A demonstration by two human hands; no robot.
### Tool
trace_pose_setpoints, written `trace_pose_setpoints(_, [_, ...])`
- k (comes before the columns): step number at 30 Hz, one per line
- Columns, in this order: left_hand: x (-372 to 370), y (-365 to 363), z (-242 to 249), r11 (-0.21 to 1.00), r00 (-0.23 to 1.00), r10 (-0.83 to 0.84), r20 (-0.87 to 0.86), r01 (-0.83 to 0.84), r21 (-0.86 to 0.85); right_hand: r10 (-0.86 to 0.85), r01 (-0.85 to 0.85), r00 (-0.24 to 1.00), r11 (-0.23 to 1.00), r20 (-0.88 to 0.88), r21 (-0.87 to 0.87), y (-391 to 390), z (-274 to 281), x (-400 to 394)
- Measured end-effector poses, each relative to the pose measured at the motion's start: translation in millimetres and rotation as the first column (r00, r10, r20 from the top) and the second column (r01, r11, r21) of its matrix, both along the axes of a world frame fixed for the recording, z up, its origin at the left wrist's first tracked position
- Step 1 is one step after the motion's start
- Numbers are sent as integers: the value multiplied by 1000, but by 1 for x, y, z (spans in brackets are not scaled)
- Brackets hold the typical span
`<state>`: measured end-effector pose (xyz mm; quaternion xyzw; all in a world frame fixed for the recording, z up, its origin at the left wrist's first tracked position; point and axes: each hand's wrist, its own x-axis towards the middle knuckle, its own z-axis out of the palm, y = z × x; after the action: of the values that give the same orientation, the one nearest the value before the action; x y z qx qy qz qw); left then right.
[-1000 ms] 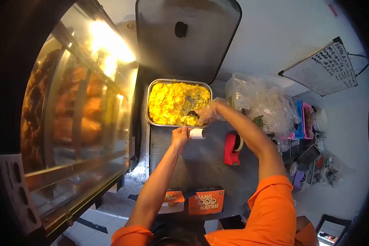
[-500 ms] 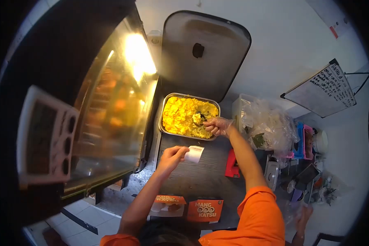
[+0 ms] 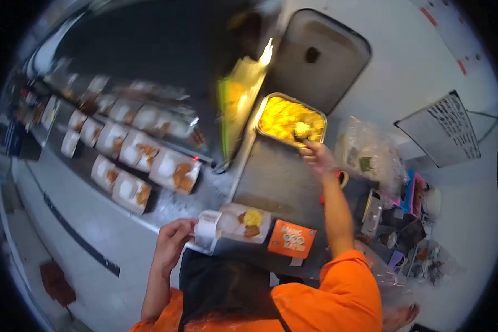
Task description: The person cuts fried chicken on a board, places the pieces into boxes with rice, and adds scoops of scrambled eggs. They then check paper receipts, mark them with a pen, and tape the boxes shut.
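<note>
Orange short sleeves, black apron (front), clear glove (image 3: 315, 156)

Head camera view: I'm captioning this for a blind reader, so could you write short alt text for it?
A person in an orange shirt reaches their right hand into a metal tray of yellow food while the left hand holds a small white cup beside an open meal box. Rows of filled meal boxes line the counter to the left.

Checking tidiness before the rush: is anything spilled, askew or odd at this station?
No spill shows, though the picture is blurred. The tray of yellow food sits open, its lid propped up. One box lies open on the counter beside a closed orange one. Nothing looks damaged.
</note>
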<state>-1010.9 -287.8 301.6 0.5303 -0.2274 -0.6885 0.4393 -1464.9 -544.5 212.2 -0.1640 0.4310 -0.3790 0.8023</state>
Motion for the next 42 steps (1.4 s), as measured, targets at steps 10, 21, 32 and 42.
trace_pose_setpoints(10, [148, 40, -19, 978, 973, 114, 200, -75, -194, -17, 25, 997, 992, -71, 124, 152, 102, 154])
trace_pose_setpoints(21, [248, 54, -2, 909, 935, 249, 252, -136, -394, 135, -156, 969, 984, 205, 90, 197, 8, 336])
trace_pose_setpoints(32, [255, 62, -9, 922, 956, 149, 253, -42, -384, 113, -149, 961, 981, 251, 128, 223, -26, 380])
trace_pose_setpoints(42, [215, 50, 16, 843, 939, 22, 342, 166, -512, 84, -107, 981, 987, 177, 123, 269, -30, 365])
